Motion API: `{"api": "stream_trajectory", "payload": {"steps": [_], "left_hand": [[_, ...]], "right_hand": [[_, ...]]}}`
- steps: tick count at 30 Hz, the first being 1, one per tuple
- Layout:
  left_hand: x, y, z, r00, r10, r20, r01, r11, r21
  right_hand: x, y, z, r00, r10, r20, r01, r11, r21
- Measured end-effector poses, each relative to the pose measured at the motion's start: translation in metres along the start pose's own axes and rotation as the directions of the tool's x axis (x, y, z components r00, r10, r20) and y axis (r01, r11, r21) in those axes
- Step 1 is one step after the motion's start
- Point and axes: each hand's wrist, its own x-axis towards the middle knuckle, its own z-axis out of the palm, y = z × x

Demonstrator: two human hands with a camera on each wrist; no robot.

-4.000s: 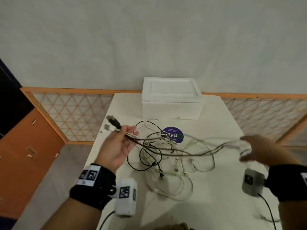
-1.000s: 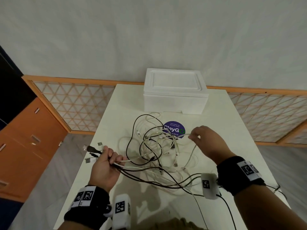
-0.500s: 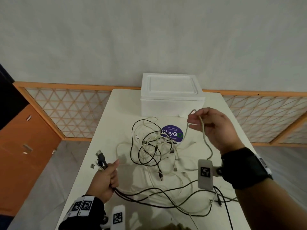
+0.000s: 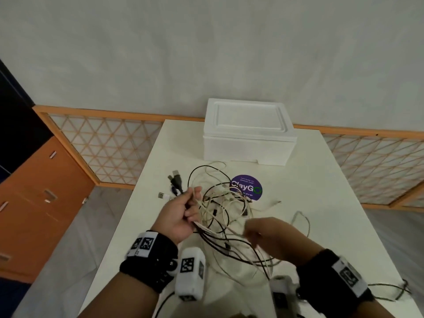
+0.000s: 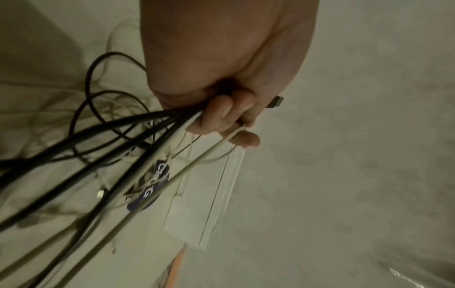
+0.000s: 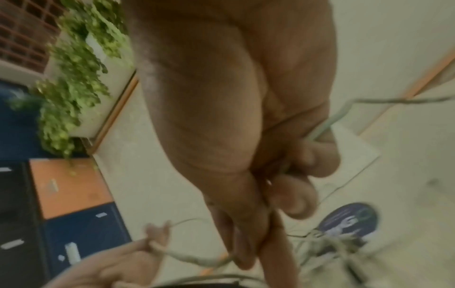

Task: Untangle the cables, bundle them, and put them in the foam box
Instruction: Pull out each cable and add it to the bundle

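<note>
The left hand point(image 4: 181, 216) is clenched around the plug ends of several black and white cables point(image 4: 220, 210), with the USB plugs point(image 4: 175, 180) sticking out past its knuckles on the far side. The strands fan out from under its fingers point(image 5: 221, 115) and run down and toward the right hand point(image 4: 273, 239), which is blurred in the head view. The right wrist view shows its fingers curled and pinching one pale cable point(image 6: 327, 124) drawn across the thumb side. The rest of the tangle lies loose on the white table point(image 4: 332, 203) between and just beyond both hands, partly over a purple ClayGo sticker point(image 4: 246, 188). The foam box point(image 4: 249, 136), lid on, sits well beyond the hands at the far edge. These cords look light, limp and fairly slick, so they will likely sag and slide rather than hold a shape, and loops may snag on each other where they cross. Holding near the stiff plug ends seems the surest grip. Running one strand at a time through a loose pinch should free it without tightening knots, and hard tugs could strain the thin connectors.
</note>
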Motion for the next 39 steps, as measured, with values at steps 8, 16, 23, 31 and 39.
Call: {"api": "stream_trajectory", "payload": {"steps": [8, 16, 23, 31, 39], "left_hand": [[0.009, -0.005, 0.006, 0.994, 0.092, -0.052, -0.087, 0.993, 0.078], [-0.004, -0.034, 0.031, 0.994, 0.090, 0.064, -0.102, 0.971, 0.216], [-0.005, -0.010, 0.016, 0.991, 0.123, 0.053, -0.130, 0.978, 0.164], [0.000, 0.008, 0.012, 0.961, 0.271, 0.061, -0.277, 0.949, 0.153], [-0.006, -0.023, 0.030, 0.970, 0.211, 0.120, -0.233, 0.946, 0.227]], "right_hand": [[-0.016, 0.073, 0.010, 0.935, 0.340, 0.104, -0.269, 0.867, -0.418], [0.023, -0.029, 0.002, 0.965, 0.044, -0.257, 0.063, 0.918, 0.392], [0.011, -0.035, 0.001, 0.966, -0.081, -0.244, 0.182, 0.887, 0.425], [-0.004, 0.019, 0.004, 0.991, 0.044, 0.124, -0.002, 0.948, -0.317], [0.032, -0.025, 0.002, 0.970, -0.044, -0.239, 0.081, 0.986, 0.145]]}}
